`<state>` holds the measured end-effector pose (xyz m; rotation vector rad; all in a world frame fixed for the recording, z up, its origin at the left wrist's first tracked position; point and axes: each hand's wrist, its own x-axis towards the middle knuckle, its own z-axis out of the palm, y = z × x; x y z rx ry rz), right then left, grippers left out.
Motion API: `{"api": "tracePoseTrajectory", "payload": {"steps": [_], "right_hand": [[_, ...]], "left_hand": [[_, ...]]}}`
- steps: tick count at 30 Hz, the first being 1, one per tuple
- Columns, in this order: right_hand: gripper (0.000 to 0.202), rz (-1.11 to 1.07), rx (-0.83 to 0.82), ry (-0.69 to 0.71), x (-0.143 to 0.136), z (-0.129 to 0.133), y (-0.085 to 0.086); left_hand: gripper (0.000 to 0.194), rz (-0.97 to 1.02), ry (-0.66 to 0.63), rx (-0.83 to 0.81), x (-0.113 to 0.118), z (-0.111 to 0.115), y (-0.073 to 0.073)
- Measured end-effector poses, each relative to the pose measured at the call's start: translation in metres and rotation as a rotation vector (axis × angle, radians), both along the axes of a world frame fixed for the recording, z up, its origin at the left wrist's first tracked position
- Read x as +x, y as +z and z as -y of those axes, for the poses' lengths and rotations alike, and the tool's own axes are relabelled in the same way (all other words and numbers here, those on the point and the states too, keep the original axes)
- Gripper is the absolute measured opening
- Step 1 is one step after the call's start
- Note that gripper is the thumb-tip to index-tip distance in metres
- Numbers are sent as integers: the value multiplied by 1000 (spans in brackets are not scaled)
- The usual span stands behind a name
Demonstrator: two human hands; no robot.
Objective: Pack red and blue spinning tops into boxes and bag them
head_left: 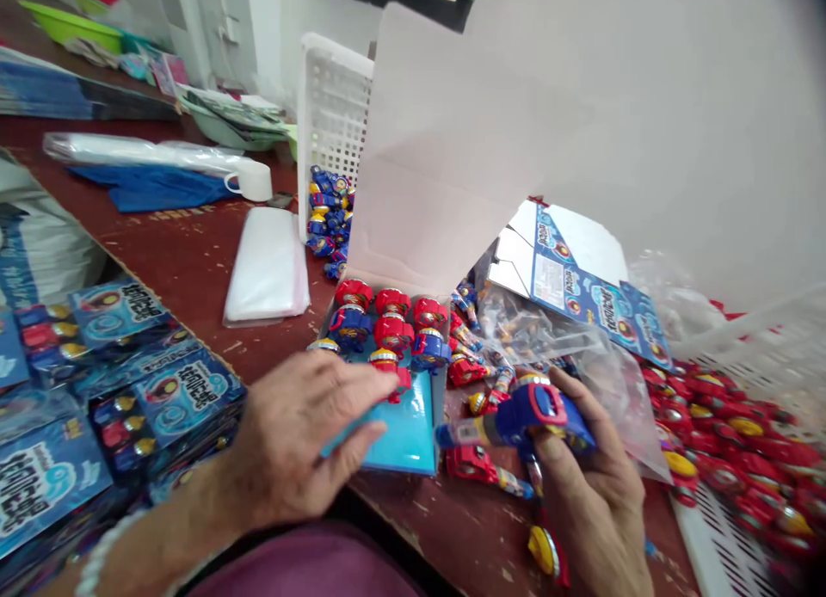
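Observation:
An open box with a raised white lid [439, 150] and a light-blue inside [409, 425] holds rows of red toys [392, 332] and blue toys [431, 349]. My left hand [310, 433] reaches over the box's left side, fingers closed around or against a red toy with a yellow top [385, 365]; part of that toy is hidden by the fingers. To the right of the box, my right hand [594, 476] grips a blue toy [533, 412] with a clear tube pointing left. Loose red toys [471, 465] lie on the table between box and right hand.
Red toys fill a white basket [716, 528] at right; blue ones lie in another basket [335, 107] behind. Packaged toys [161, 390] are stacked at left. A white mug [254, 181], plastic bags [268, 266], and flattened printed cardboard [581, 279] are on the red-brown table [161, 244].

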<state>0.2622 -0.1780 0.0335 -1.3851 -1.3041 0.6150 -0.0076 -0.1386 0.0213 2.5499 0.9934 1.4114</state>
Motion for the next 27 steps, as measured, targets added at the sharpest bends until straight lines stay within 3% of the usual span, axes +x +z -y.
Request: {"api": "tracePoseTrajectory", "payload": {"steps": [3, 6, 10, 14, 19, 23, 27], "right_hand": [[52, 232, 186, -21, -5, -21, -10], [52, 336, 283, 145, -18, -37, -32], [55, 364, 289, 281, -27, -38, -51], [55, 371, 200, 357, -20, -35, -45], [48, 348, 135, 491, -26, -51, -45], [45, 386, 98, 458, -31, -56, -52], [38, 325, 131, 354, -14, -74, -40]], "left_hand": [[54, -229, 126, 10, -14, -30, 1], [55, -471, 69, -52, -14, -49, -7], [40, -517, 72, -57, -8, -54, -17], [39, -530, 75, -40, -9, -53, -18], [41, -559, 105, 16, -12, -56, -23], [43, -562, 114, 96, -12, -59, -29], [46, -568, 124, 158, -13, -61, -29]]}}
